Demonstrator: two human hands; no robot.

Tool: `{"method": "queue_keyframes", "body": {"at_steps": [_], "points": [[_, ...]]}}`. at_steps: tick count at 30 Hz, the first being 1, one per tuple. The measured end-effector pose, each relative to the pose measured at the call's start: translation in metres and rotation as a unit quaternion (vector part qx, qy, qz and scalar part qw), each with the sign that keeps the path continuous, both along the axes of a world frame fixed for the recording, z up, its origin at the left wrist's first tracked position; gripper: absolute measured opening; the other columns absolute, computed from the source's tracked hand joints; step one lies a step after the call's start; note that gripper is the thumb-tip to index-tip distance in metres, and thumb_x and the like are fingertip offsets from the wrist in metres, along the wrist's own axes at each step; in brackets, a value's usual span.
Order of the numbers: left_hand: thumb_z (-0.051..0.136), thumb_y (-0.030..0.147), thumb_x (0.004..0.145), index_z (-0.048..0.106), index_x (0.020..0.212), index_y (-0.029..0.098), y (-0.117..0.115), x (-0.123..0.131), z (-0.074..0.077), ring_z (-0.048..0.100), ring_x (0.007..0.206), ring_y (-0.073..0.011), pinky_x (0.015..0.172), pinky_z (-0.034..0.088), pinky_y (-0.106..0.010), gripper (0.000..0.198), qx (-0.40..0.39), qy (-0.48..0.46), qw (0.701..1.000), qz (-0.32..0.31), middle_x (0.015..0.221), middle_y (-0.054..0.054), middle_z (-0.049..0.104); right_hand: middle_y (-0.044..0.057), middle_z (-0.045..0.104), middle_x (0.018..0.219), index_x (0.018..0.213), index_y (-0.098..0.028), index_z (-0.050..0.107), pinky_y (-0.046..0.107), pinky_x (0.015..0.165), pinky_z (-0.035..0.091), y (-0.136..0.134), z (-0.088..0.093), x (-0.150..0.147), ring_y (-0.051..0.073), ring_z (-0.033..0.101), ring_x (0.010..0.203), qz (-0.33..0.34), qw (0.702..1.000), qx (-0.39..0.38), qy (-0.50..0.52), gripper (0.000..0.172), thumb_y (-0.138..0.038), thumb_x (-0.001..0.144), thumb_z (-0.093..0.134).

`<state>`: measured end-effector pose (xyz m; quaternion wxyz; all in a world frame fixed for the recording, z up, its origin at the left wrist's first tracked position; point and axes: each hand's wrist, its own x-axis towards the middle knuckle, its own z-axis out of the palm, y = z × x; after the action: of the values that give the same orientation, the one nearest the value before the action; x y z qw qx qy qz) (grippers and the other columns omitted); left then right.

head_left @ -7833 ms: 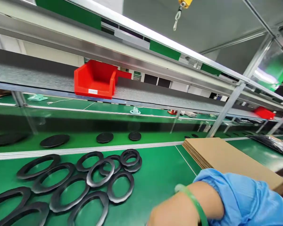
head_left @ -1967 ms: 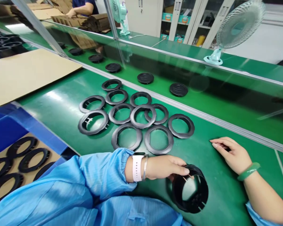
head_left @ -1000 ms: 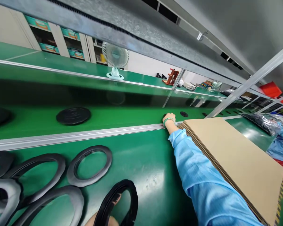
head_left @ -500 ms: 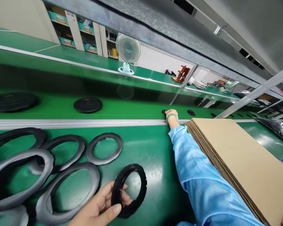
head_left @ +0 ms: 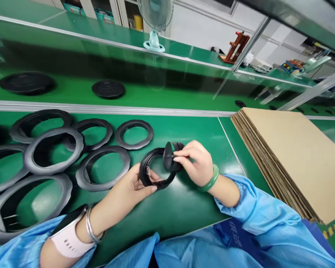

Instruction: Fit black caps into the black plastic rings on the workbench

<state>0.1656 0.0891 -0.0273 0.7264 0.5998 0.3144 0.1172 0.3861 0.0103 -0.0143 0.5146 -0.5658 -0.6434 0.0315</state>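
My left hand (head_left: 134, 186) grips a black plastic ring (head_left: 150, 169) by its lower rim, holding it tilted above the green bench (head_left: 190, 130). My right hand (head_left: 194, 163) pinches a small black round disc (head_left: 169, 158) and holds it against the ring's right edge. Both arms wear blue sleeves; the left wrist has a white watch and a bangle, the right a green bracelet. Several loose black rings (head_left: 54, 150) lie on the bench to the left of my hands.
A stack of flat cardboard sheets (head_left: 284, 152) lies at the right. Beyond a metal rail (head_left: 100, 109), black discs (head_left: 108, 88) sit on the green conveyor belt. A small desk fan (head_left: 155, 22) stands on the far bench, near a slanted metal post (head_left: 242, 52).
My right hand has come back from the conveyor with a small black disc and now holds it at the ring. The left hand has lifted the ring toward the middle. The view has tilted down.
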Motion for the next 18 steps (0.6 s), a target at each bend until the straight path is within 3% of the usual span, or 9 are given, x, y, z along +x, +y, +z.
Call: {"method": "queue_keyframes", "body": {"at_steps": [5, 10, 18], "points": [[0.076, 0.033, 0.075, 0.047, 0.122, 0.021, -0.008, 0.005, -0.001, 0.065, 0.110, -0.0247, 0.097, 0.055, -0.044, 0.057, 0.027, 0.019, 0.999, 0.039, 0.120, -0.006, 0.066, 0.004, 0.057, 0.075, 0.099, -0.016, 0.068, 0.031, 0.064, 0.046, -0.010, -0.007, -0.020, 0.018, 0.054, 0.070, 0.064, 0.989, 0.007, -0.134, 0.018, -0.025, 0.103, 0.053], [0.077, 0.032, 0.075, 0.047, 0.122, 0.019, -0.008, 0.005, -0.001, 0.068, 0.102, -0.0231, 0.088, 0.059, -0.040, 0.056, 0.031, 0.032, 0.998, 0.039, 0.114, -0.006, 0.068, 0.004, 0.054, 0.077, 0.100, -0.017, 0.066, 0.031, 0.064, 0.045, -0.003, -0.022, -0.018, 0.018, 0.052, 0.070, 0.079, 0.970, 0.005, -0.230, 0.023, -0.024, 0.106, 0.044], [0.077, 0.031, 0.076, 0.049, 0.120, 0.021, -0.007, 0.003, -0.002, 0.069, 0.096, -0.0213, 0.080, 0.060, -0.034, 0.053, 0.033, 0.039, 0.998, 0.033, 0.104, -0.002, 0.068, 0.003, 0.051, 0.074, 0.098, -0.014, 0.065, 0.032, 0.058, 0.040, -0.003, -0.019, -0.017, 0.018, 0.048, 0.066, 0.084, 0.956, 0.038, -0.278, 0.018, -0.016, 0.103, 0.048]]}}
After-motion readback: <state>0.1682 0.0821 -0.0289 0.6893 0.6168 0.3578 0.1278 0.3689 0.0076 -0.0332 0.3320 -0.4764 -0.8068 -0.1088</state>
